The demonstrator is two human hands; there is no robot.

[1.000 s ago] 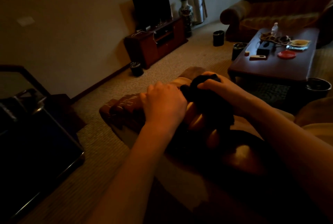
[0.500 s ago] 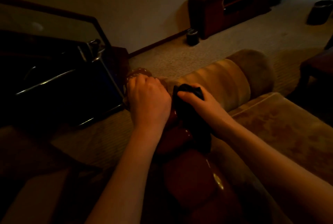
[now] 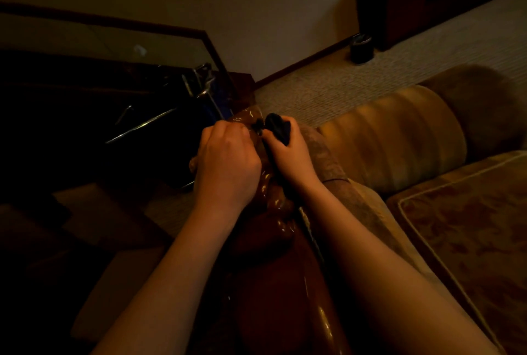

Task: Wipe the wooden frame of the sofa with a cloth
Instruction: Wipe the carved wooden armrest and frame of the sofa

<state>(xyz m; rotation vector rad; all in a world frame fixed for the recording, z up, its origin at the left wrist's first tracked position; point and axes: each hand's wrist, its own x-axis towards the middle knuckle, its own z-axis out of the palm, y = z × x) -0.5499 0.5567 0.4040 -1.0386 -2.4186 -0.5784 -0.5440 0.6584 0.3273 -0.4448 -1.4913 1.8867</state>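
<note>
On the sofa's carved armrest, a dark cloth (image 3: pixel 279 126) is gripped in the right hand (image 3: pixel 289 159) and pressed against the wooden frame (image 3: pixel 275 203).

One cloth is seen, almost black and bunched, its top poking out above the curled fingers and the rest hidden under the palm. One glossy, reddish-brown frame is seen, rounded and carved, with bright highlights along its ridges; it runs from the near bottom edge up to the hands. The left hand (image 3: pixel 228 163) is closed round the frame's far end, just beside the right hand. Two bare forearms are seen. One striped bolster cushion (image 3: pixel 399 135) lies to the right of the frame, beside one patterned seat cushion (image 3: pixel 470 229). One small dark bin (image 3: pixel 361 48) stands on the carpet (image 3: pixel 328 89) by the wall.
</note>
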